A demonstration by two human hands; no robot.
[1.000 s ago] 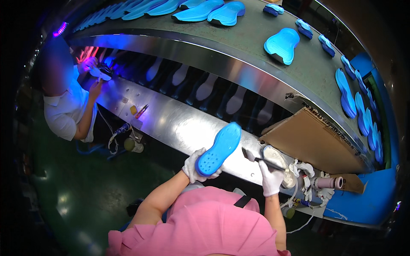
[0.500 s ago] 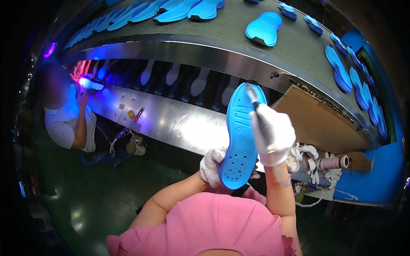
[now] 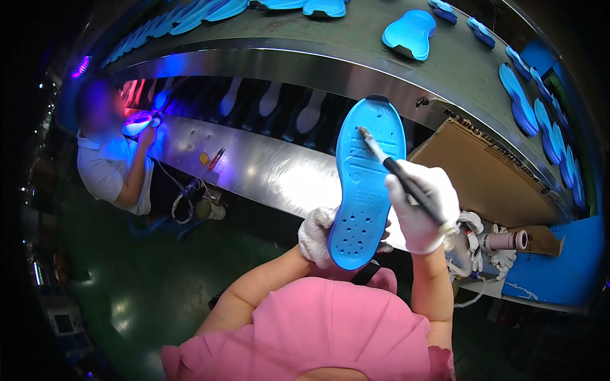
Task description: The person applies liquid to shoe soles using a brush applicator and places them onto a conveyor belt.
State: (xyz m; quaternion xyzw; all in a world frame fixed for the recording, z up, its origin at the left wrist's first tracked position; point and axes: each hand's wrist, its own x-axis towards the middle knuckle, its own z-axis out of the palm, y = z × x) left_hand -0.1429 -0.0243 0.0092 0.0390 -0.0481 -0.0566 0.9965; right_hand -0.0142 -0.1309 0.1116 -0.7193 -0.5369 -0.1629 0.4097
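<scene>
A bright blue shoe sole (image 3: 365, 197) stands nearly upright in front of me, its dark-tipped heel end pointing away and its holed forefoot nearest. My left hand (image 3: 316, 238), in a white knit glove, is closed around the forefoot's left edge; part of its fingers lies hidden behind the sole. In my white-gloved right hand (image 3: 427, 206) is a brush (image 3: 405, 178) with a dark handle and a pale metal collar. Its bristles meet the sole's face, or nearly so, on the left side of the heel half.
A steel ledge (image 3: 279, 174) runs below a dark green belt (image 3: 356, 54) carrying several blue soles (image 3: 410, 33). At right are a cardboard sheet (image 3: 486, 181), crumpled white gloves (image 3: 473, 235) and a pink bottle (image 3: 508, 240). A co-worker (image 3: 114, 162) at left holds a lit sole.
The brush tip has shifted from the heel's upper middle toward its left side, and the brush leans more. My right hand has turned with it. The left hand keeps its grip.
</scene>
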